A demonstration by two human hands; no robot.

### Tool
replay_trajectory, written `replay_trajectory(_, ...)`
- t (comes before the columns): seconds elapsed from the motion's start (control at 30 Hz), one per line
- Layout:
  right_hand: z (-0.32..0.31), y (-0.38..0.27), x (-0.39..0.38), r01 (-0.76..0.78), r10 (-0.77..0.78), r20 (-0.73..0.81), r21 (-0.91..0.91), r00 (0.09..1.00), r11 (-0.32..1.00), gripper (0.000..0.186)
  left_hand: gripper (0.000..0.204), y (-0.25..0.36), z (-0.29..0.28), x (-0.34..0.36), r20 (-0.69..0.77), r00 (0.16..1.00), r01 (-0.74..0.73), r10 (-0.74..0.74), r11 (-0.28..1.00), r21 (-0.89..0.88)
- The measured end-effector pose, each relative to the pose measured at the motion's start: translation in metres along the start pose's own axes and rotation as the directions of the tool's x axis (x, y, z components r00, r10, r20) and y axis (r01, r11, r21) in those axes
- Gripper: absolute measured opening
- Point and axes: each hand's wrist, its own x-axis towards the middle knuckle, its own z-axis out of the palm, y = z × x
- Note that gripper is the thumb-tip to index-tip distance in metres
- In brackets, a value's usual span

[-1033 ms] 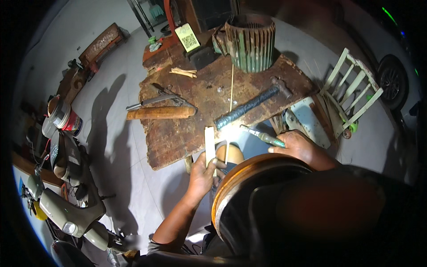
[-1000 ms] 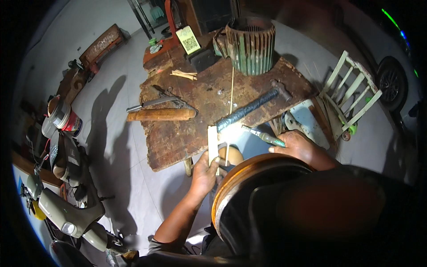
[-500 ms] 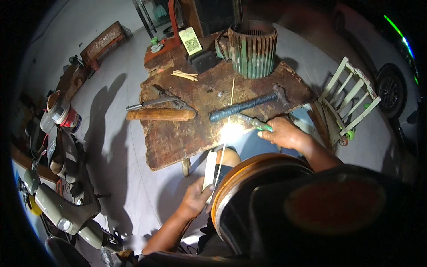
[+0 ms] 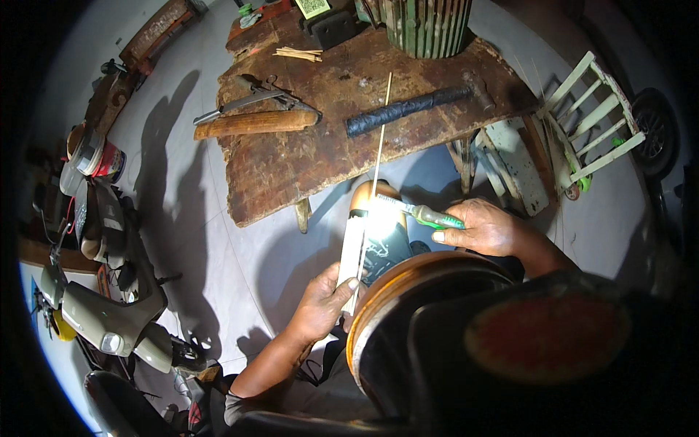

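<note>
Bamboo strip [image 4: 352,251] pinched in my left hand [image 4: 320,302] over my knee, below the surface [image 4: 291,160], green-handled knife [image 4: 419,213] gripped in my right hand [image 4: 484,229]; I'd shave lightly, blade angled away.

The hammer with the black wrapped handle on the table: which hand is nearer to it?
Right. The right hand, holding a green-handled knife, is just below the hammer, off the table's edge. The left hand is lower down, gripping a pale strip.

On the table [image 4: 291,175]: hammer [image 4: 408,108] right of centre, wooden handle [image 4: 255,124] at left edge — motor housing [image 4: 426,25] at far edge; chair [image 4: 590,124] beyond the right edge.
</note>
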Motion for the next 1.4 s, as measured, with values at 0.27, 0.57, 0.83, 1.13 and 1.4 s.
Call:
replay_trajectory(0.27,0.009,-0.002,0.009,-0.031,0.03,-0.025,-0.023,0.999,0.999,0.049,0.02,-0.014,-0.005,0.001,0.036,0.998,0.058,-0.055,0.993,-0.098)
replay_trajectory(0.57,0.016,-0.006,0.006,-0.172,0.173,-0.033,0.049,0.984,0.984,0.046,0.027,-0.013,-0.011,0.004,0.139,0.989,0.072,-0.058,0.993,-0.098)
replay_trajectory(0.83,0.018,-0.008,0.007,-0.217,0.216,-0.031,-0.008,0.976,0.976,0.054,0.026,-0.004,-0.006,0.004,0.086,0.994,0.076,-0.07,0.994,-0.075)
replay_trajectory(1.13,0.018,-0.006,0.007,-0.216,0.216,-0.017,0.01,0.976,0.976,0.055,0.023,0.0,-0.005,0.004,0.07,0.993,0.096,-0.09,0.991,-0.09)
replay_trajectory(1.4,0.019,-0.009,0.006,-0.223,0.223,-0.027,0.01,0.975,0.975,0.049,0.024,0.001,-0.005,0.002,0.075,0.994,0.088,-0.082,0.992,-0.085)
